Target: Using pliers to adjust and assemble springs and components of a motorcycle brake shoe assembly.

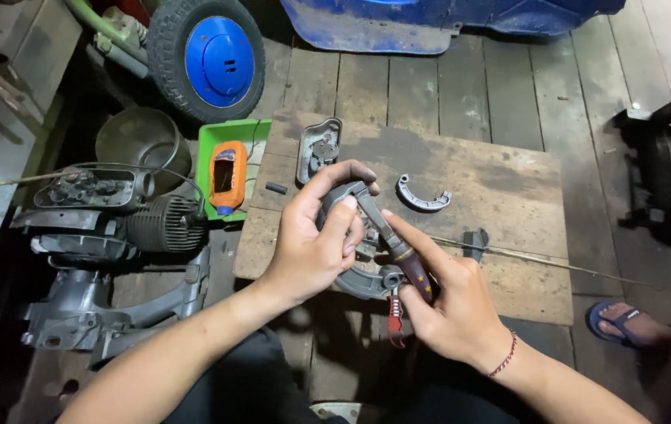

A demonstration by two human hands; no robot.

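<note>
From the head camera, looking down over a wooden board [508,196] laid on the plank floor, the left hand [316,247] is wrapped around a curved grey brake shoe [359,283], thumb and forefinger closed over its upper end near the middle of the view. The right hand [449,302] grips pliers [398,259] with dark red handles, fingers closed on them, the forefinger stretched along the tool and its metal nose pressed against the top of the shoe. A second brake shoe [422,196] lies loose on the board at about one o'clock from the hands, apart from them. At eleven o'clock lies a grey metal cover [318,149], and further at ten o'clock a green tray [214,145] holds an orange bottle [227,177]. A finned engine [116,220] sits at nine o'clock, a blue-hubbed wheel [208,56] at eleven. A thin rod [539,259] runs off toward three o'clock.
</note>
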